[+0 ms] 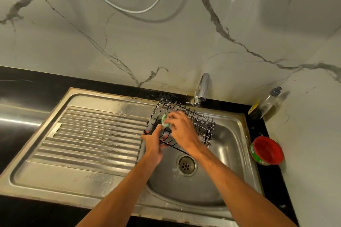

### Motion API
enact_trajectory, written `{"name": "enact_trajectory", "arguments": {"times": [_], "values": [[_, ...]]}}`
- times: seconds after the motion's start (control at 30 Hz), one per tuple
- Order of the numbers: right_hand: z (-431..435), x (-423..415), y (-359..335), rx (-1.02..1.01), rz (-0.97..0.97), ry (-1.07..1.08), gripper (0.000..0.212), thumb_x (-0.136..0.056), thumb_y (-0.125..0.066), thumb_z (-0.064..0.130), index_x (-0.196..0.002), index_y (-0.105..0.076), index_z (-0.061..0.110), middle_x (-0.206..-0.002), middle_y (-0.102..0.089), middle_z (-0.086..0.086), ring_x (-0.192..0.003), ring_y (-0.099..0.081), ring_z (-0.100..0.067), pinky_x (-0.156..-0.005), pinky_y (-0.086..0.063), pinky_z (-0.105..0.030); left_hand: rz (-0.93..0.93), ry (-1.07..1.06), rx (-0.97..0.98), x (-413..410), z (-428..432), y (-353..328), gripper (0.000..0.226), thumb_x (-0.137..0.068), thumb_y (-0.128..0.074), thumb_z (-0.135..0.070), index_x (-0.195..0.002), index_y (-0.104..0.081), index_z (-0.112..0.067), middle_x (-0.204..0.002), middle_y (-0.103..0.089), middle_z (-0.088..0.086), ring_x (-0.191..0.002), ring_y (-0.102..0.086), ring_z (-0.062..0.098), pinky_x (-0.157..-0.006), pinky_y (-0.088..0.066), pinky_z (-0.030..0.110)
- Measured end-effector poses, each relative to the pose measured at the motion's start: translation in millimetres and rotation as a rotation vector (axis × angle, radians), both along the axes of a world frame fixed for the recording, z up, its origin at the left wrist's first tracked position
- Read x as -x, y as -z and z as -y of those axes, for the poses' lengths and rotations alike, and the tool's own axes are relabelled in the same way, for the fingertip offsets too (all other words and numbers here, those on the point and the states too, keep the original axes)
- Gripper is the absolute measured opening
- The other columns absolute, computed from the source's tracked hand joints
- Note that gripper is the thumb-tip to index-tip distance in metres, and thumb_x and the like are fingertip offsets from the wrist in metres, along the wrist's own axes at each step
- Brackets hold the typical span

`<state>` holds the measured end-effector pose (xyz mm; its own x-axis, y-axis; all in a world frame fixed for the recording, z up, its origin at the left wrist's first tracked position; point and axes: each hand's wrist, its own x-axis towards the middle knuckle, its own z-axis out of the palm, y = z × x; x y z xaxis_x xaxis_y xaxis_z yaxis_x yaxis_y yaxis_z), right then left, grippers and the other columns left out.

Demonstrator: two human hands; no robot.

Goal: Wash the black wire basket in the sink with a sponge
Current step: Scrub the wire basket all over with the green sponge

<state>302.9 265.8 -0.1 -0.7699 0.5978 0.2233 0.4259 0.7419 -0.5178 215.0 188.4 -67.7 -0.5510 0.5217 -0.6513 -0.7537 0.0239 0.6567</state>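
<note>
Basket [201,121], black wire: held tilted over the bowl of the sink [110,186], at the bowl's far-left corner, just below the tap [203,86]. Its near edge is up off the steel, behind the drain [186,165]. Cannot tell whether its far edge rests on the back rim. White suds cling to the wires along the far and right sides.

Left hand [152,143]: fingers curled round the wires at the basket's near-left corner, steadying it.

Right hand [181,127]: fingertips bunched on a green sponge [164,119], pinching it and pressing it against the wires on the basket's left part.

Handling, judged:
- Light and stiff; an open grid, so it should hold its shape under scrubbing pressure.
- Soapy wire is probably slippery, so a flat pinch on one strand may slide.
- Best hold looks like a corner or the rim wire, fingers hooked through the mesh as the left hand does now.
- Not fragile, but thin wires may dig into the fingers if squeezed hard.

Surroundings: ribbed drainboard [96,131] fills the sink's left half. A clear bottle [267,103] stands past the back-right corner. A red-lidded tub [266,150] sits just beside the right edge.
</note>
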Motion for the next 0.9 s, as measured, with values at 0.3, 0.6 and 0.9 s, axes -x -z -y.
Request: {"name": "enact_trajectory", "arguments": {"times": [0.3, 0.6, 0.9], "values": [[22.5, -62.0, 24.2, -0.036, -0.104, 0.288, 0.039, -0.085, -0.061, -0.008, -0.113, -0.073, 0.017, -0.114, -0.062, 0.005, -0.103, -0.048, -0.011, -0.088, -0.041, -0.014, 0.04, -0.038, -0.109, 11.2, 5.9, 0.7, 0.077, -0.064, -0.081, -0.031, -0.128, -0.051, -0.001, -0.116, -0.062, 0.022, -0.077, -0.064, 0.021, -0.076, -0.062, 0.048], [-22.8, -130.6, 17.9, 0.992, -0.704, 0.888, 0.039, -0.085, -0.049, -0.015, -0.099, -0.067, 0.018, -0.108, -0.069, -0.013, -0.085, -0.067, -0.027, -0.065, -0.059, -0.039, -0.244, 0.029, -0.056, 16.8, 32.5, -4.5, 0.063, -0.086, -0.074, -0.005, -0.125, -0.028, -0.023, -0.124, -0.053, 0.02, -0.11, -0.063, 0.035, -0.098, -0.054, 0.058], [-46.0, -122.6, -6.1, 1.352, -0.397, 0.717, 0.05, -0.081, -0.065, 0.048, -0.105, -0.067, 0.004, -0.09, -0.065, -0.017, -0.069, -0.06, -0.026, -0.061, -0.048, -0.032, -1.292, 0.572, -0.085, -13.9, 44.3, -13.5, 0.103, -0.059, -0.094, -0.028, -0.136, -0.025, -0.028, -0.122, -0.048, -0.01, -0.11, -0.053, 0.003, -0.1, -0.046, 0.018]]}}
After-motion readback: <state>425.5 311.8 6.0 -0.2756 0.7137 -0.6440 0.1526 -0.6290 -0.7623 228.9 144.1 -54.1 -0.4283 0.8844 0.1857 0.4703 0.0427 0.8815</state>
